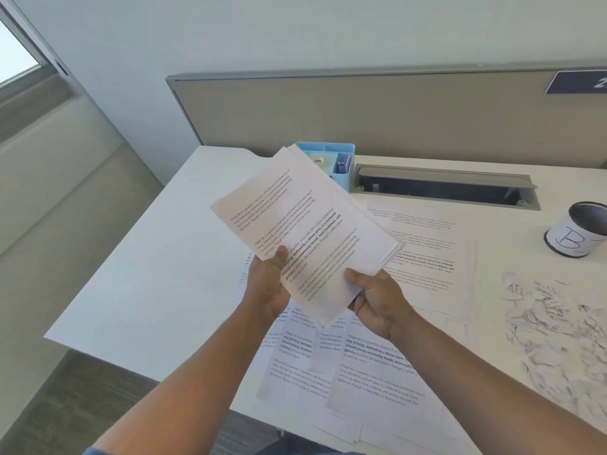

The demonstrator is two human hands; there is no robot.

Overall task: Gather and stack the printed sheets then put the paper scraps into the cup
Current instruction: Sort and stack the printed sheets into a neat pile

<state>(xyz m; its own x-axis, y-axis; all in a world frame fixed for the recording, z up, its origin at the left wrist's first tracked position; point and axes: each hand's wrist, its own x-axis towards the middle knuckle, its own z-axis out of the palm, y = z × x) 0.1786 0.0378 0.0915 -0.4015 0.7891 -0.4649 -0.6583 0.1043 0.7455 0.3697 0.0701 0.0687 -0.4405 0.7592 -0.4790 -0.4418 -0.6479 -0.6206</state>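
The cup [578, 229] at the desk's right edge bears a handwritten "B"; the held sheets [305, 224] read "Village life is a peaceful"

Stack of printed sheets [305, 224], held up mid-frame, tilted, edges roughly aligned. More loose printed sheets [371, 366] flat on desk, lower center & center right, overlapping. Paper scraps [558, 326] piled far right. Cup [576, 229], marked "B", upright, upper right, apart from scraps.

Both forearms are showing bare from elbow to wrist; the left hand [266, 284] and right hand [377, 300] are wearing no rings, watch or gloves. A blue bit of clothing [93, 450] is peeking in at the bottom edge.
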